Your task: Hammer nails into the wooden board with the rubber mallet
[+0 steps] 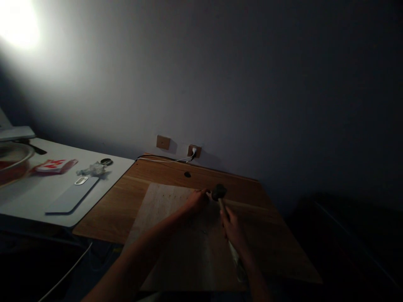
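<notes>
My right hand (232, 226) is wrapped around the handle of a hammer (219, 192). The hammer's dark head is up near my left hand (197, 199), just to the right of it. My left hand rests at the far part of a pale wooden board (185, 264), fingers pinched together; what is between them is too small and dark to make out. Along the board's far edge, left of that hand, runs a row of several small dark nails or marks (170, 196). Small thin pieces, perhaps loose nails (203, 231), lie on the board nearer to me.
Beneath the board is a brown wooden table (270, 235) with a cable hole (187, 174). A plug sits in the wall socket (197, 151). The white table (28, 205) on the left holds a grey flat case (74, 197), crumpled plastic (94, 169) and a red-white packet (55, 166).
</notes>
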### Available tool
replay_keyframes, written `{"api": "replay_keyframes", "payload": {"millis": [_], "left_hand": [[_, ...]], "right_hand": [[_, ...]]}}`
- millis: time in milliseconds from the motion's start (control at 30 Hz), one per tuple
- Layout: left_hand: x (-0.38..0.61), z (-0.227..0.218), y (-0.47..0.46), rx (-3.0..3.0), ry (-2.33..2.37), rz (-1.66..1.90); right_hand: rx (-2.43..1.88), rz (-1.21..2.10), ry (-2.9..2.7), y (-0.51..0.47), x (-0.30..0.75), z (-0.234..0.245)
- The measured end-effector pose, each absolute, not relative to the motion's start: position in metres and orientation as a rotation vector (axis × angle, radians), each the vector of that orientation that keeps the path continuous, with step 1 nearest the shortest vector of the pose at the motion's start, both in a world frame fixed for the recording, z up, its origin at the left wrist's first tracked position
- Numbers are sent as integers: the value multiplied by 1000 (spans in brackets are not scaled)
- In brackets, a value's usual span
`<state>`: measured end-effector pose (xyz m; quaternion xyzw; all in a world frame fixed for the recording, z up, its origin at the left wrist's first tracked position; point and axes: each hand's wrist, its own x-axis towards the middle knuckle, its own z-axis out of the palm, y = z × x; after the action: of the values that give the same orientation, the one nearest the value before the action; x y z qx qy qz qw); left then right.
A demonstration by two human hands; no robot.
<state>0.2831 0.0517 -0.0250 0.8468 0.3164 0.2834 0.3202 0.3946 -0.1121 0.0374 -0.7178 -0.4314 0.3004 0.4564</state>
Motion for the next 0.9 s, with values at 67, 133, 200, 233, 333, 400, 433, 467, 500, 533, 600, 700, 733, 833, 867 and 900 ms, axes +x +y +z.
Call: {"api": "replay_keyframes", "payload": {"millis": [67, 133, 200, 233, 333, 400, 433, 467, 500, 533, 600, 700, 733, 833, 867, 900], "left_hand": [[284, -24, 52, 2239, 847, 737], [281, -21, 51, 2263, 835, 725], [274, -15, 49, 2305, 784, 709], [268, -11, 46, 2325, 750, 701], [246, 7, 31, 2466, 561, 584], [234, 20, 16, 2708, 302, 340], [230, 26, 8, 2818, 204, 235], [227, 31, 0, 2913, 158, 166], [226, 34, -7, 2990, 136, 109], [226, 36, -12, 3047, 132, 63], [229, 37, -20, 3103, 140, 4], [237, 32, -24, 3107, 140, 32], [239, 30, -24, 3104, 135, 61], [243, 25, -22, 3075, 126, 109], [243, 25, -20, 3047, 131, 110], [243, 24, -16, 3007, 155, 118]], "right_hand": [[-1745, 700, -1072, -117, 400, 47], [-1728, 665, -1050, -123, 405, 57], [-1725, 679, -1014, -130, 408, 58], [-1726, 701, -991, -134, 408, 54], [-1754, 785, -906, -141, 406, 32], [-1799, 829, -861, -144, 403, 12], [-1828, 837, -846, -146, 402, 3], [-1855, 840, -836, -146, 401, -4], [-1881, 833, -832, -147, 401, -11], [-1904, 821, -828, -147, 402, -16], [-1920, 775, -827, -147, 403, -23], [-1877, 654, -856, -145, 408, -29], [-1860, 619, -863, -144, 409, -31], [-1837, 584, -871, -144, 411, -33], [-1830, 590, -871, -144, 411, -34], [-1819, 604, -872, -144, 410, -34]]}}
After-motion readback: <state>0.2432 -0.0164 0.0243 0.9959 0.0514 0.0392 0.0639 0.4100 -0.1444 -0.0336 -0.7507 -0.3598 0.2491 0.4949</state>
